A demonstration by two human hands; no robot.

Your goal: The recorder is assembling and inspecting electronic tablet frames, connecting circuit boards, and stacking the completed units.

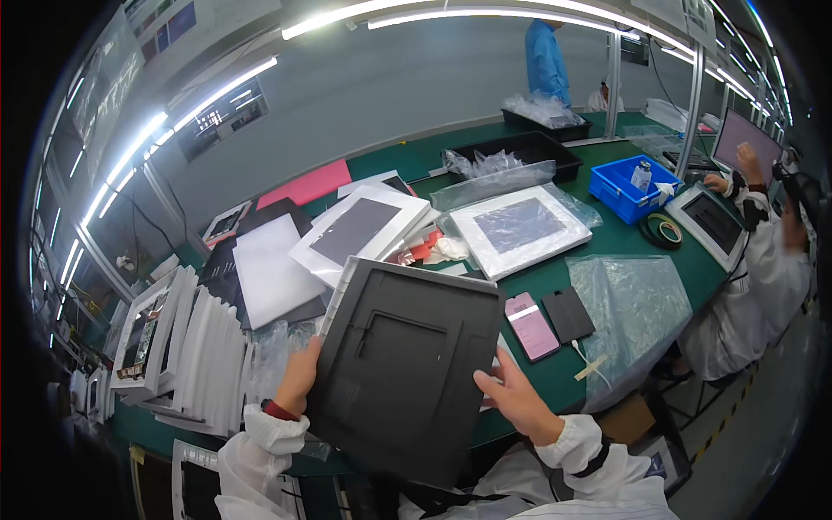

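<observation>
Between my hands, tilted up above the bench's near edge, is a dark grey rectangular panel (403,373) with a recessed square in its face and a pale rim along its upper and left edges. My left hand (299,379) grips its left side. At the right edge my right hand (522,400) holds it, thumb on the face and the other fingers partly hidden. Just beyond lie a white-framed screen panel (360,232) and another one under clear plastic (520,227). A pink-screened phone (532,327) and a dark flat case (568,315) rest to the right.
White frames (208,355) stand stacked at left beside a white sheet (276,270). Clear plastic bags (637,299), a tape roll (663,230), a blue bin (626,192) and a black tray (563,163) occupy the right and back. A co-worker's hands (747,165) are at far right.
</observation>
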